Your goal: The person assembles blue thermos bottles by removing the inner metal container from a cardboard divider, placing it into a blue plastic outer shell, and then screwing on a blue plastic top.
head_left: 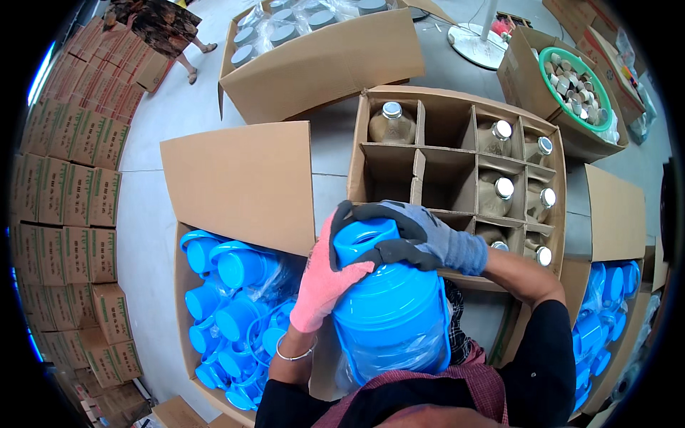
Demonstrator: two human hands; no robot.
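A large blue plastic jug (pixel 389 310) stands upright close to my body, with clear plastic film about its lower part. Around its narrow blue neck (pixel 362 234), both my hands are wrapped. My left hand (pixel 330 274), in a pink glove with dark fingertips, is closed on the near left side. From the right, my right hand (pixel 421 239) in a blue-grey glove closes over the neck with its fingers curled. What lies under the palms is hidden.
Ahead is a divided carton (pixel 442 93) of silver-capped glass bottles (pixel 496 187), several cells vacant. Cartons of blue plastic parts (pixel 235 321) flank me. A green basin (pixel 606 107) of caps sits at far right; stacked boxes (pixel 68 192) line the left. A person (pixel 168 28) stands far left.
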